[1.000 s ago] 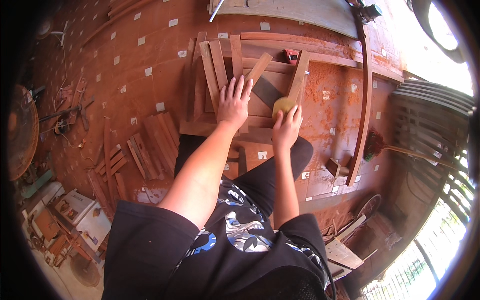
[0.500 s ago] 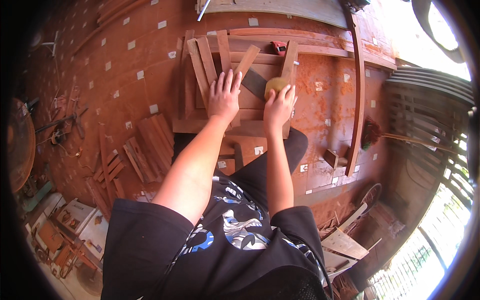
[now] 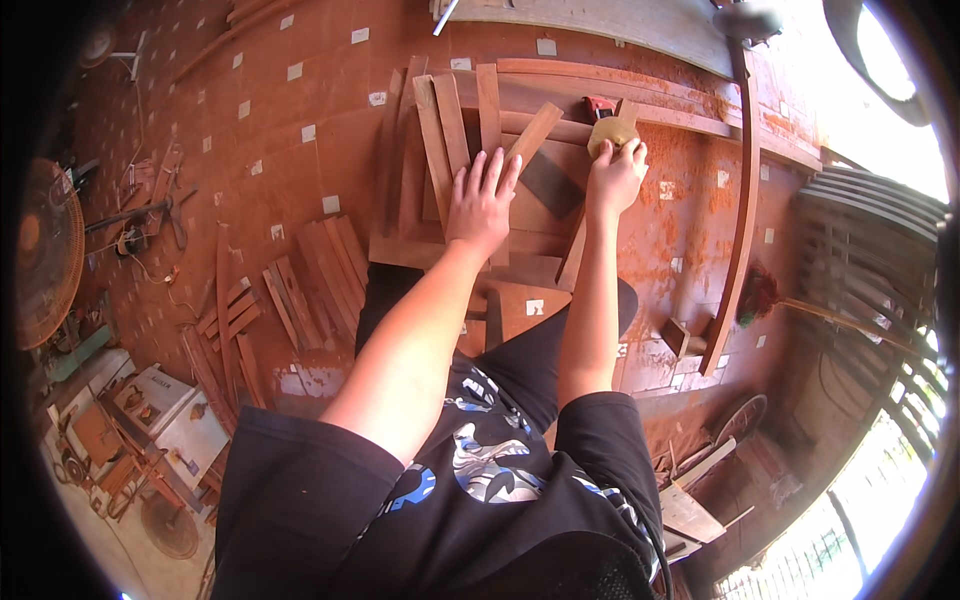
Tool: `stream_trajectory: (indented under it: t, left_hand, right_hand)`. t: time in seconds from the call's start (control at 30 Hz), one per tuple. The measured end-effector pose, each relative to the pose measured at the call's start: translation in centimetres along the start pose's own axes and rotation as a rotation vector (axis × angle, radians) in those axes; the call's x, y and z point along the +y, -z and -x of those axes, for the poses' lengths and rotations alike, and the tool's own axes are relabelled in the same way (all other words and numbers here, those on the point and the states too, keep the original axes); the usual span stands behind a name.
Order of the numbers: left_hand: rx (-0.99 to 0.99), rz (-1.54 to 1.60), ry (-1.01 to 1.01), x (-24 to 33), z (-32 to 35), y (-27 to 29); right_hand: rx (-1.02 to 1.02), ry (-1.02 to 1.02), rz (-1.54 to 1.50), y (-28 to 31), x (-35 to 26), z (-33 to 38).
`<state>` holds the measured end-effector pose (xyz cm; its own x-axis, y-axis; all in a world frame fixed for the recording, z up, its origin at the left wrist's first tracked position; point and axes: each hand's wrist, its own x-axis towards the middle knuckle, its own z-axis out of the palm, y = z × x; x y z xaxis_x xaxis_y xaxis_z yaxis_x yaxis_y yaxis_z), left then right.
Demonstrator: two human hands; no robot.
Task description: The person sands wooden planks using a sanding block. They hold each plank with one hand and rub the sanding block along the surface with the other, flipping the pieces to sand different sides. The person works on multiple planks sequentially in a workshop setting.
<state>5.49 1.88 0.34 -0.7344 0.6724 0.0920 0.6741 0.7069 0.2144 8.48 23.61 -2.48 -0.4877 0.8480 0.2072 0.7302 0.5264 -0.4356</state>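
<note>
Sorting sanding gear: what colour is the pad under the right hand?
Pale yellow pad, head view.

The planks (image 3: 455, 120) are brown, the floor (image 3: 300, 160) is red-brown with small white squares, the pad (image 3: 612, 132) is yellow, and the shirt (image 3: 480, 480) is black with blue and white shapes.

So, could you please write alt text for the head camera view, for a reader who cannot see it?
Seen from above, a person's left hand presses flat on wooden planks on a reddish tiled floor, while the right hand has its grip on a yellowish sanding block on a slanted wood strip. More wood offcuts lie to the left.
</note>
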Motion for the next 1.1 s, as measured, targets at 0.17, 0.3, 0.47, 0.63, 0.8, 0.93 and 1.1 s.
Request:
stream_trajectory:
  t: [0.17,0.3,0.47,0.63,0.8,0.93,1.1]
  left_hand:
    - [0.018,0.023,0.01,0.0,0.4,-0.2]
    - [0.02,0.009,0.002,0.0,0.1,-0.3]
    - [0.059,-0.001,-0.014,-0.2,-0.1,-0.7]
    - [0.033,-0.03,0.0,-0.1,0.1,-0.7]
    - [0.035,-0.054,-0.011,0.1,-0.2,-0.1]
    - [-0.006,-0.016,0.0,0.2,0.2,-0.1]
    - [-0.053,-0.02,-0.006,0.1,0.0,0.3]
  right_hand:
    - [-0.07,0.08,-0.034,4.8,2.0,9.3]
    - [-0.144,0.038,-0.004,8.7,3.0,17.8]
    - [-0.234,0.035,0.019,9.8,3.5,18.8]
    - [-0.124,0.061,-0.06,6.0,2.3,11.1]
    - [-0.011,0.028,-0.031,1.0,0.6,0.0]
    - [-0.135,-0.077,-0.01,0.0,-0.9,-6.0]
    - [-0.015,-0.038,0.006,-0.4,-0.2,-3.9]
